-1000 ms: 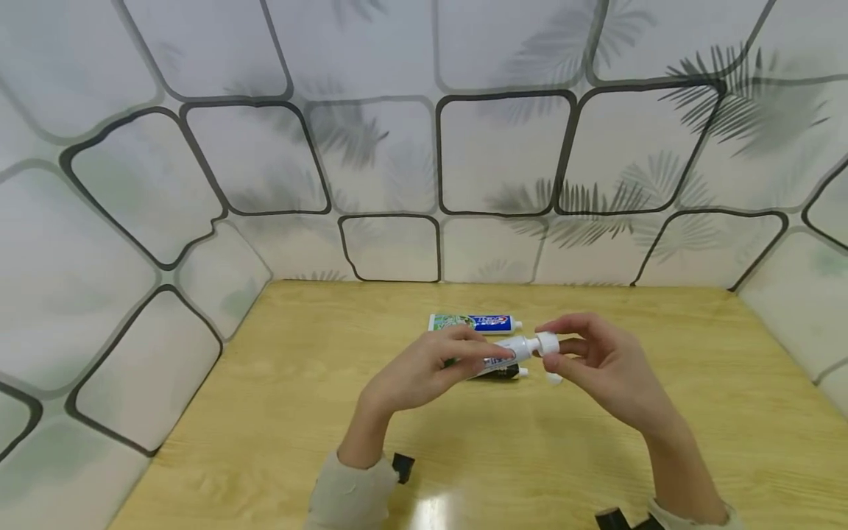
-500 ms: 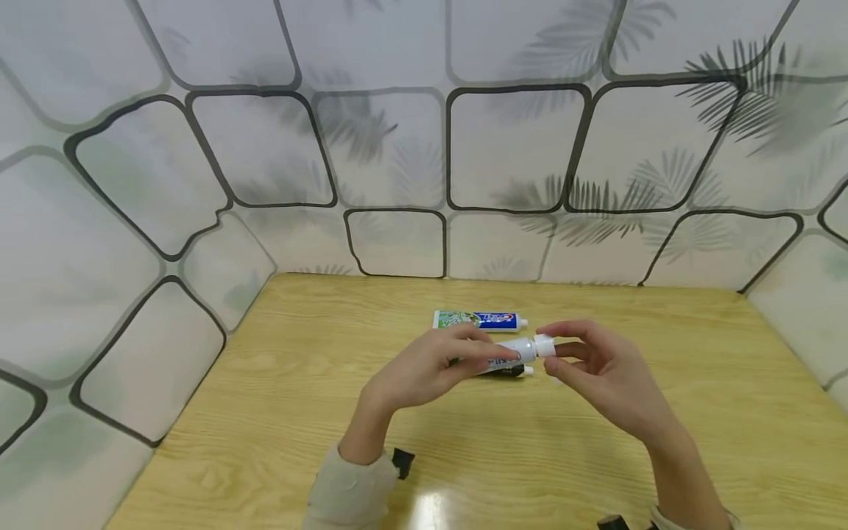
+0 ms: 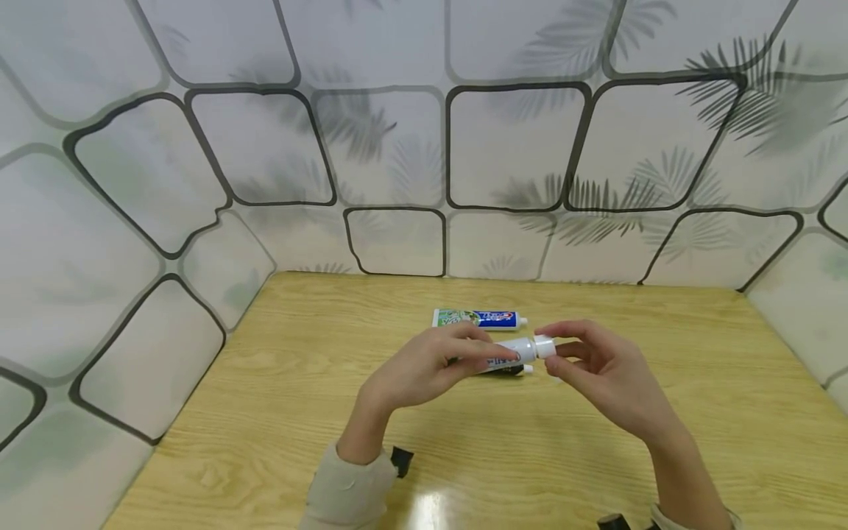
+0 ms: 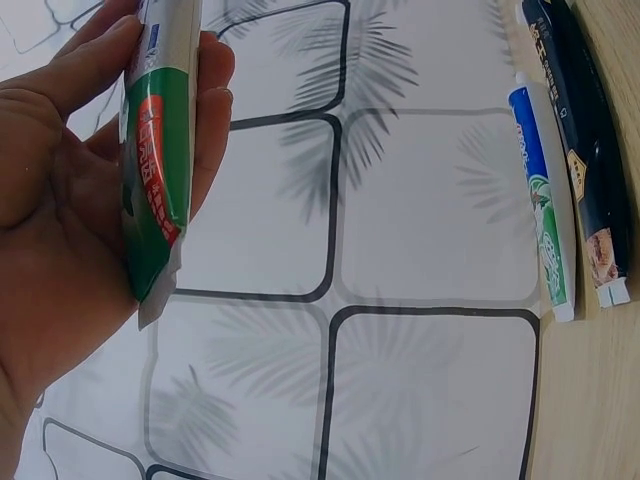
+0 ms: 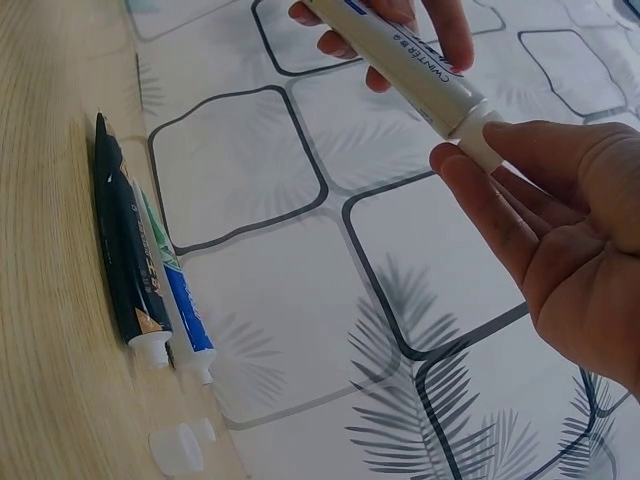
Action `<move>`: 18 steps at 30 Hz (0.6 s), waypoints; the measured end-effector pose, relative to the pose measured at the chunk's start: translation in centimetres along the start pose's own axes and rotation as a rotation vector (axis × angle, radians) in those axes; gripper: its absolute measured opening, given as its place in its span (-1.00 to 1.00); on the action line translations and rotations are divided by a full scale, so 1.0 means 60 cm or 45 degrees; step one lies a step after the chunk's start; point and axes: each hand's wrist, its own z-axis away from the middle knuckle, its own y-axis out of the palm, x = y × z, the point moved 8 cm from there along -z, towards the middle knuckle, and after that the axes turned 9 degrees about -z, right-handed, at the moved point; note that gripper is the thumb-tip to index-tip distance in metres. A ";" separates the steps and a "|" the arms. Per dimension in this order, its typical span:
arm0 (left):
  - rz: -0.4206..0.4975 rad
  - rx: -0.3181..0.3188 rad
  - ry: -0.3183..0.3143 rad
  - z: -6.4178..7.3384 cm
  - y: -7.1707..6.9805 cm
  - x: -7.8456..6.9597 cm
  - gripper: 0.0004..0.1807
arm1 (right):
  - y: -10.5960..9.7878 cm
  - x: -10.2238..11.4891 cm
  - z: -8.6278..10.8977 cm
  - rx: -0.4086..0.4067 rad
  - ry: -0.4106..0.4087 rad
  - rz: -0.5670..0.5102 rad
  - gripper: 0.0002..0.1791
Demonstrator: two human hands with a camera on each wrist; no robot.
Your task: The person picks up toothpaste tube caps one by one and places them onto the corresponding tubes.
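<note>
My left hand (image 3: 420, 368) holds a white and green toothpaste tube (image 3: 519, 350) between thumb and fingers, above the table. The tube's green crimped end (image 4: 158, 240) lies along the palm in the left wrist view. At the other end, my right hand (image 3: 612, 375) pinches a white cap (image 3: 545, 346) between thumb and fingertip. In the right wrist view the cap (image 5: 477, 145) sits against the tube's shoulder, over the nozzle. Beneath and behind the hands lie a blue and green toothpaste tube (image 3: 497, 319) and a black toothpaste tube (image 3: 509, 371), the latter partly hidden.
Loose white caps (image 5: 178, 450) lie on the wooden table (image 3: 265, 412) near the capped ends of the two lying tubes. A patterned white wall covering (image 3: 391, 169) rises at the table's back and sides.
A second ago the tube's narrow neck showed between cap and shoulder. The cap has since moved left over the nozzle, up to the shoulder. The view has shifted slightly.
</note>
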 end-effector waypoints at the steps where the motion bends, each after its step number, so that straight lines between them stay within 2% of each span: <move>1: 0.000 0.000 -0.001 0.000 0.000 0.000 -0.67 | 0.000 0.001 0.000 -0.002 -0.004 0.009 -0.59; 7: -0.012 0.011 -0.015 0.000 0.001 0.001 -0.67 | -0.002 0.003 0.001 0.007 -0.008 0.052 -0.59; 18: -0.040 0.021 0.002 0.001 0.001 -0.002 -0.66 | -0.004 -0.007 0.002 0.015 0.052 0.040 -0.66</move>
